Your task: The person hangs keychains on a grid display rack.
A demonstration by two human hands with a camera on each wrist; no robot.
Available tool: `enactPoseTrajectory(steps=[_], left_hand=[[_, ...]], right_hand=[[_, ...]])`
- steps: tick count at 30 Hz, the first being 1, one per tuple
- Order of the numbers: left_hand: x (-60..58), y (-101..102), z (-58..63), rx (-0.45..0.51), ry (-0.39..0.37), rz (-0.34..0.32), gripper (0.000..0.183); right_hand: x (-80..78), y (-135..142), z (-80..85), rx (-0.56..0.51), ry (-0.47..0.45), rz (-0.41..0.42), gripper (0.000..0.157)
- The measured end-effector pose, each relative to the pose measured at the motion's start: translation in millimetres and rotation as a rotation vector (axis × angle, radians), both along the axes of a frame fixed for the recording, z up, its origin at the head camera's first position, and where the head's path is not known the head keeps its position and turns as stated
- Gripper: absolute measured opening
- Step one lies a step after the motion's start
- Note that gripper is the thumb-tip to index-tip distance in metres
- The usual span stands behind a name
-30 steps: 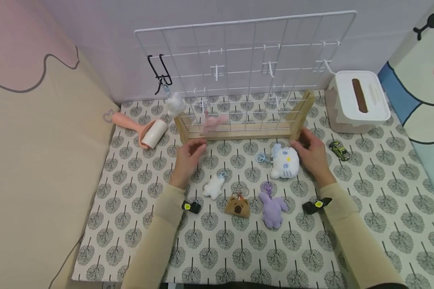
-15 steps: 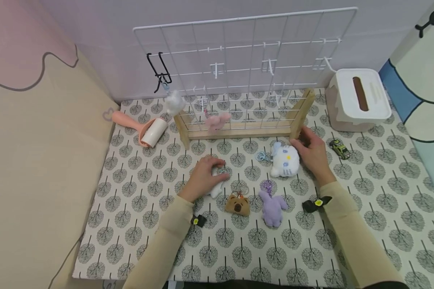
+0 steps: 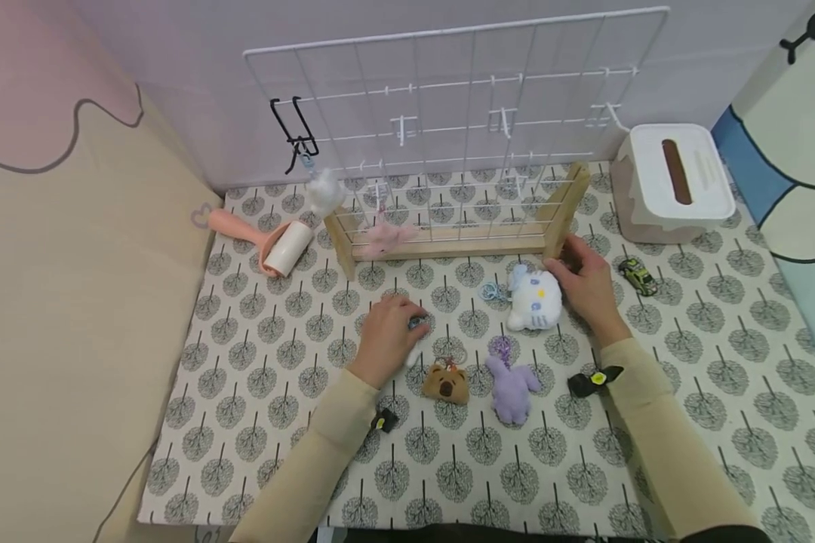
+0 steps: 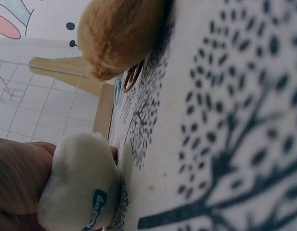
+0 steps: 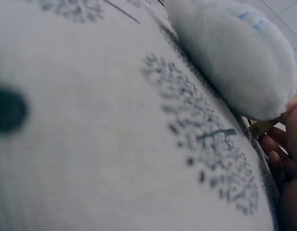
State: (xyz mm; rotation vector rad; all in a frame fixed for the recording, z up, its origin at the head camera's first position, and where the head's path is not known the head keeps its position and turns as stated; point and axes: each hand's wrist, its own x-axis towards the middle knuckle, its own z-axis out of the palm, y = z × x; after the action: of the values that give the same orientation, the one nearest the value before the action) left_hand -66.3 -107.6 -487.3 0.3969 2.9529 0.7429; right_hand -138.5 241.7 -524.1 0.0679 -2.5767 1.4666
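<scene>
My left hand [image 3: 387, 339] is low over a small white plush keychain [image 3: 414, 356], its thumb and finger curled around the blue clasp [image 3: 414, 322]. Most of that plush is hidden under the hand; the left wrist view shows its fuzzy body with blue stitching beside the fingers. My right hand [image 3: 587, 290] grips the right foot of the wooden stand [image 3: 565, 215], thumb in front and fingers behind. Near that thumb lies a white cat-face plush [image 3: 535, 300] with a blue bow and ring. A brown bear-head keychain [image 3: 446, 385] and a purple plush [image 3: 512, 392] lie between the hands.
The stand carries a white wire grid [image 3: 469, 98] with several hooks. A white fluffy pompom [image 3: 326, 192] and a pink plush [image 3: 383, 239] hang at its left. Also there are a lint roller [image 3: 288, 249], a white-lidded box [image 3: 682, 177] and a toy car [image 3: 637, 276].
The left hand has left the stand's left foot, moved toward me and right, and closed in on the white plush's clasp. The pink plush swings. The right hand stays put.
</scene>
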Motion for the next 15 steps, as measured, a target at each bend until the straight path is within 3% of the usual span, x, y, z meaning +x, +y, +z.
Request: enactPoseTrajectory(steps=[8,15], left_hand=[[-4.3,-5.3,-1.8,0.095,-0.022,-0.022,0.019],[-6.5,-12.5,-1.0,0.207,-0.053,0.034,0.016]], right_hand=[[0.8,0.5,3.2,0.01,-0.006,0.0,0.053],[0.7,-0.7,3.9,0.011,-0.012,-0.001,0.053]])
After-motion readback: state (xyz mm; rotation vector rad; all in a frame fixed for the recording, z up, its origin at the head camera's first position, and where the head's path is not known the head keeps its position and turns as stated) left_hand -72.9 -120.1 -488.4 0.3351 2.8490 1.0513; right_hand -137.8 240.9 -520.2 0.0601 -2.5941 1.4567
